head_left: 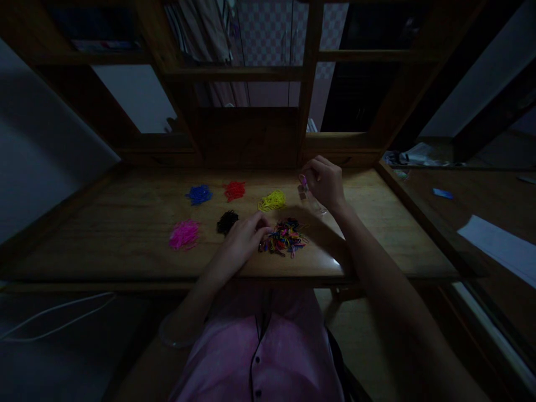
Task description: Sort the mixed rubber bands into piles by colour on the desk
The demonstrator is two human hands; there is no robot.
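Observation:
A mixed pile of small thin bands [288, 237], in several colours, lies on the wooden desk in front of me. My left hand [245, 237] rests at its left edge, thumb and fingers closed together; whatever is between them is too small to make out. Farther right, my right hand [324, 181] is raised a little over the desk with its fingers curled in a pinch. A small purple-pink piece [304, 180] shows at those fingertips, its kind unclear. Below that hand are clear, shiny pieces [318, 209], partly hidden and dim.
Single-colour heaps surround the mixed pile: yellow [273, 200], red [234, 190], blue [199, 194], black [226, 221] and pink [184, 234]. A wooden shelf frame [251, 73] rises behind the desk [125, 223]. White paper [498, 245] lies on the right-hand surface.

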